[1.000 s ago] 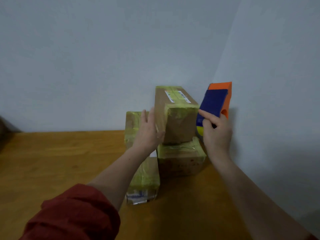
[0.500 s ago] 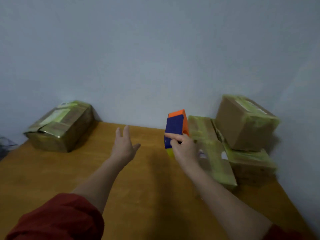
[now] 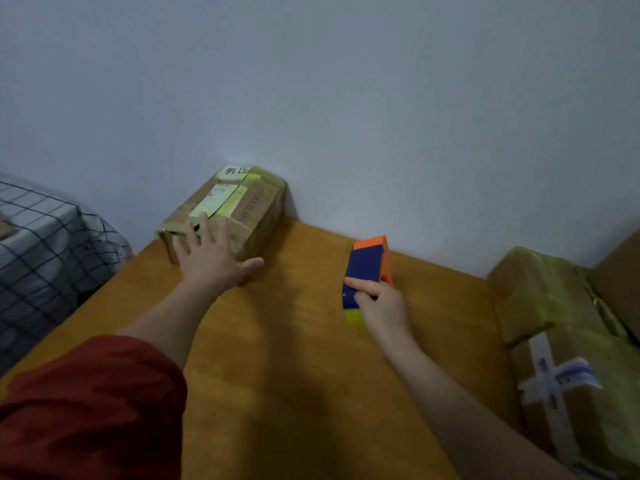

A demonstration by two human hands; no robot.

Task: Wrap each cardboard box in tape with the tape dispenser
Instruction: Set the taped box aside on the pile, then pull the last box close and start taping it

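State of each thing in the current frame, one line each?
left hand: open, fingers spread, at the far box; contact unclear
right hand: grips the tape dispenser
tape dispenser: held over the table, apart from every box
far box: on the table against the wall, labels up
right boxes: wrapped in yellow-green tape

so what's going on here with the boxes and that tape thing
A person is midway through a taping job at a wooden table. The right hand grips the blue and orange tape dispenser over the table, while the left hand is stretched out, fingers spread, at the box against the wall; contact is unclear. Other boxes banded in yellowish tape are stacked on the right.
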